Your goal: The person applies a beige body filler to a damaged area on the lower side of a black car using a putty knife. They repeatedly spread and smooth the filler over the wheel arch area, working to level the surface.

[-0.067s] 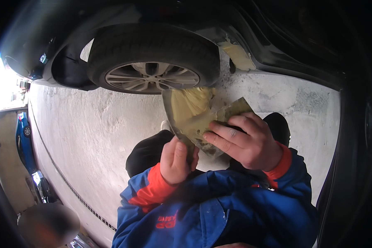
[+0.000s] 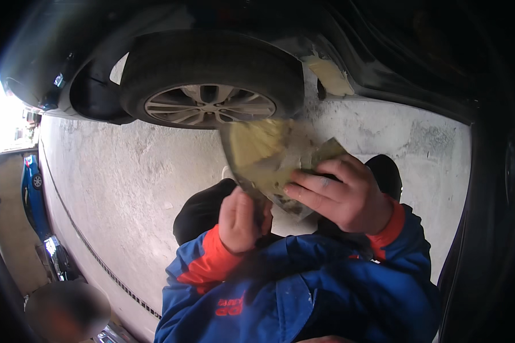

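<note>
My left hand [image 2: 240,220] is closed on the near edge of a thin flat board [image 2: 233,162], which is tilted and slightly blurred. Pale yellow body filler [image 2: 257,142] lies thick on its far left part, with a thinner smear toward the right. Over the board's right side, my right hand [image 2: 353,197] grips a dark, flat filler spreader [image 2: 331,150], its fingers stretched along the blade. The spreader's lower edge meets the board near the smear. Pale filler also covers a patch [image 2: 332,77] on the dark car's lower body, right of the wheel.
The car's wheel [image 2: 210,106] is just beyond the board, under the dark bodywork [image 2: 257,17]. My knees [image 2: 203,211] are bent below my hands on the grey concrete floor [image 2: 114,171]. A drain strip [image 2: 97,257] runs along the left, near a blue car [image 2: 33,197] and a blurred person [image 2: 67,311].
The board has shifted slightly to the left at its far end and looks more blurred. My right hand and the spreader have moved a little to the right.
</note>
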### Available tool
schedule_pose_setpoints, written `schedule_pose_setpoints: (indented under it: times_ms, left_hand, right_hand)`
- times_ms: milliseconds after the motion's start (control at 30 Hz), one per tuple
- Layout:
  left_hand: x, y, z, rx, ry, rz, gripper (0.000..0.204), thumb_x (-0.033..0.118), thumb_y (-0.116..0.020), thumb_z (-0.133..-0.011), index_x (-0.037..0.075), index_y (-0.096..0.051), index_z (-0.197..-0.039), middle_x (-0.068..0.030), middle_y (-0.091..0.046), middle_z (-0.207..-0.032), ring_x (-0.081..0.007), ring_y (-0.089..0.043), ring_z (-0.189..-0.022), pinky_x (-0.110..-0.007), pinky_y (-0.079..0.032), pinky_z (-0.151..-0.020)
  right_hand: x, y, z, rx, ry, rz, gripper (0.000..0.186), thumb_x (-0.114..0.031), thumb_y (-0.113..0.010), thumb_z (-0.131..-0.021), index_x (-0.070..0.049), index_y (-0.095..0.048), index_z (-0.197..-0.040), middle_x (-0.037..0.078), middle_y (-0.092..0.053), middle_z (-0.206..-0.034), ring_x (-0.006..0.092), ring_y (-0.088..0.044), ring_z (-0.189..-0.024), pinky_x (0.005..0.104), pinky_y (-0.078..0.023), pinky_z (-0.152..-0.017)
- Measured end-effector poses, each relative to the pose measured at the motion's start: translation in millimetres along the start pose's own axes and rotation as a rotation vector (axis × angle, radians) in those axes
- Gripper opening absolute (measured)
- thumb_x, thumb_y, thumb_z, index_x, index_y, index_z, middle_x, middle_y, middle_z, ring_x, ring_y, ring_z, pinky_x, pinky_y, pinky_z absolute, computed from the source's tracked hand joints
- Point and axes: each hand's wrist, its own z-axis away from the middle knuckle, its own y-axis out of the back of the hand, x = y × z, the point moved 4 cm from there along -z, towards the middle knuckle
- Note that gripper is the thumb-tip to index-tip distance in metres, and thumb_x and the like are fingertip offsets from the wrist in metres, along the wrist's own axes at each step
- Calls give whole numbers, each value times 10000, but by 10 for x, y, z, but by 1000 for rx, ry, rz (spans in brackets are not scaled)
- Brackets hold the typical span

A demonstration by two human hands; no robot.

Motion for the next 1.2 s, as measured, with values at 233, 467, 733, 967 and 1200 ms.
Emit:
schedule_pose_setpoints:
  times_ms: [233,467,733,967,1200]
  left_hand:
    - [-105,392,13,262,-134,446,779,799,-346,-923,53,-536,-1044,-44,-477,-663,-142,-417,-393,-248,-322,-323]
    - [-185,392,-200,-80,-321,204,846,758,-292,-954,83,-431,-1444,-47,-437,-645,-149,-385,-350,-273,-382,-289]
    - [-401,412,-775,-392,-314,233,896,778,-403,-907,24,-499,-1382,-55,-463,-595,-141,-419,-352,-289,-427,-301]
    - [-574,372,-1242,-650,-400,418,793,696,-442,-954,38,-510,-1391,-71,-501,-616,-152,-463,-381,-289,-460,-327]
    - [-488,480,-1254,-714,-367,366,662,634,-387,-1009,60,-546,-1298,-86,-540,-656,-160,-522,-418,-290,-496,-345]
  right_hand:
    - [433,-307,539,602,-508,-249,343,83,-657,-791,-55,-739,-1094,86,-725,-1061,251,-638,-877,328,-522,-774]
    - [633,-798,553,1014,-590,-248,225,30,-655,-874,20,-671,-1099,148,-714,-1045,294,-644,-887,370,-514,-793]
    - [873,-998,519,992,-614,214,356,-69,-712,-818,-121,-695,-1171,113,-670,-1226,268,-571,-933,391,-451,-857]
    - [1077,-1416,405,1052,-630,510,362,-249,-772,-792,-310,-727,-1146,34,-652,-1301,139,-482,-833,316,-319,-837]
    - [1161,-1552,275,1141,-633,659,440,-275,-733,-815,-302,-669,-1250,56,-635,-1314,170,-459,-904,320,-322,-821]
